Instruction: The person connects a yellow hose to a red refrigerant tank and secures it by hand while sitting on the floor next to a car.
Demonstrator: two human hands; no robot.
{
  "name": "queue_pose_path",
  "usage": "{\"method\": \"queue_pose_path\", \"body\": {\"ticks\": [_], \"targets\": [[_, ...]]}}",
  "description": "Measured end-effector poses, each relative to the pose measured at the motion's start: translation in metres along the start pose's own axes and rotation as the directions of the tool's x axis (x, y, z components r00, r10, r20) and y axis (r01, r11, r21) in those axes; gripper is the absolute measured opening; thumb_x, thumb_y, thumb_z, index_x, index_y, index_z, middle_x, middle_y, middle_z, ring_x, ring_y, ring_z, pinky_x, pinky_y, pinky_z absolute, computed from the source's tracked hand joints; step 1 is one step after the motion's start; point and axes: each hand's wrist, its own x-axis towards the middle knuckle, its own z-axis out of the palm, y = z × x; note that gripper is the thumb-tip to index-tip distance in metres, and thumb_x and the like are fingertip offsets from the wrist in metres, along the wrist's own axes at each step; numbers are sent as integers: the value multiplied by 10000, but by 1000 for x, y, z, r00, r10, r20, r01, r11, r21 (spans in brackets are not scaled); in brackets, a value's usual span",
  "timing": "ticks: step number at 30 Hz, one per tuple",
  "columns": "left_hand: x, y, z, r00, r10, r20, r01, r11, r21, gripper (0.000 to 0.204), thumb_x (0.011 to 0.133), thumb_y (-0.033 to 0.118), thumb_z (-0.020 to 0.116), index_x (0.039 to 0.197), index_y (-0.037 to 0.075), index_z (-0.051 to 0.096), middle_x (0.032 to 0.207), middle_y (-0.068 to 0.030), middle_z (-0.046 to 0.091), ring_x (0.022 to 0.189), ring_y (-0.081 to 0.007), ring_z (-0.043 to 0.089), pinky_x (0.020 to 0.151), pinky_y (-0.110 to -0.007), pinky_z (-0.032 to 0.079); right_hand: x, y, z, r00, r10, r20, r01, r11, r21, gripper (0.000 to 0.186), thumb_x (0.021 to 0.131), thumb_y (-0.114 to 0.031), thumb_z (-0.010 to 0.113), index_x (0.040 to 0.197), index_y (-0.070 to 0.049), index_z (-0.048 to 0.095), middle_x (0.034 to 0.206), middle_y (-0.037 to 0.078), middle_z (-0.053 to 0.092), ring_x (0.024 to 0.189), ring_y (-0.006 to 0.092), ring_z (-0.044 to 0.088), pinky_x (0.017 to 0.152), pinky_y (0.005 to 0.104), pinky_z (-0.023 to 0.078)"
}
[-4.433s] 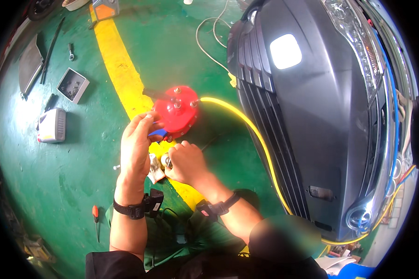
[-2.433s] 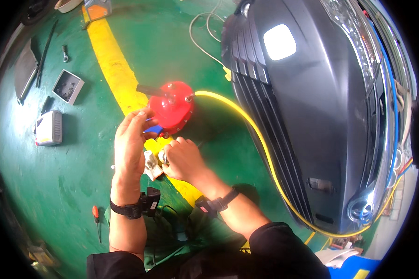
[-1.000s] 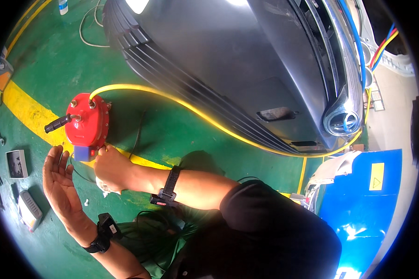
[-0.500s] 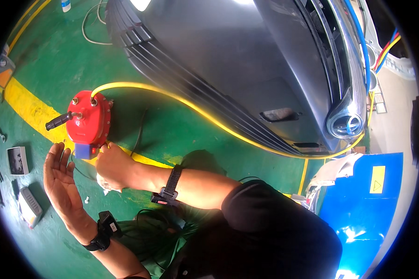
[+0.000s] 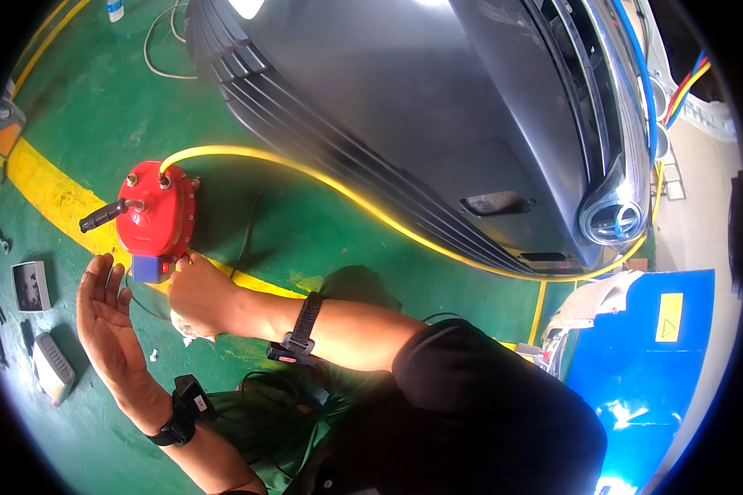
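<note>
Red reel (image 5: 155,210), yellow hose (image 5: 371,210), green floor (image 5: 99,124).

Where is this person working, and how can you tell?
Probably a car repair garage: a dark grey car fills the view, the green painted floor carries a yellow line, and a yellow hose runs along it.

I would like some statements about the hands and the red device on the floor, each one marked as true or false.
1. The red device lies on the green floor. True.
2. A blue hose runs out of the red device. False: the hose is yellow.
3. The right hand is at the lower edge of the red device, by its blue part. True.
4. The left hand grips the black handle of the device. False: it is open, palm showing, and holds nothing; the black handle is apart from it.
5. Both wrists carry a black band. True.
</note>
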Motion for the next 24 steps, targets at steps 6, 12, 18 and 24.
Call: {"method": "queue_pose_path", "body": {"ticks": [6, 12, 18, 24], "targets": [[0, 1, -1, 1000, 1, -11, -1, 1000, 5, 386, 1076, 285, 519, 1349, 25, 599, 1362, -97, 646, 1263, -205, 593, 982, -315, 455, 0, -1, 0, 1000, 2, 25, -2, 1000, -3, 286, 634, -277, 760, 839, -81, 790, 884, 96, 726, 931, 263, 651, 819, 404, 469], [0, 0, 0, 1000, 0, -1, 0, 1000, -17, 369, 1071, 274, 532, 1333, 26, 608, 1355, -98, 651, 1252, -203, 601, 972, -310, 461, -1, 0, -3, 998, 7, 59, -8, 1000, 21, 296, 640, -276, 760, 855, -75, 789, 912, 101, 730, 954, 267, 649, 831, 408, 467], [-2, 3, 4, 999, 5, -32, -5, 1000, 4, 368, 1070, 281, 532, 1329, 32, 611, 1340, -93, 656, 1237, -202, 606, 968, -315, 461, 1, -3, -9, 998, -6, 68, 6, 1000, 2, 292, 655, -268, 753, 863, -66, 787, 908, 110, 728, 950, 275, 652, 838, 412, 468], [-4, 3, 12, 998, 8, -67, -7, 1000, 7, 365, 1074, 245, 514, 1333, 3, 598, 1341, -101, 633, 1178, -190, 618, 917, -297, 500, -3, -1, 0, 1000, 7, -6, -7, 999, 37, 275, 643, -254, 766, 830, -53, 770, 876, 125, 722, 941, 290, 652, 837, 422, 472]]}}
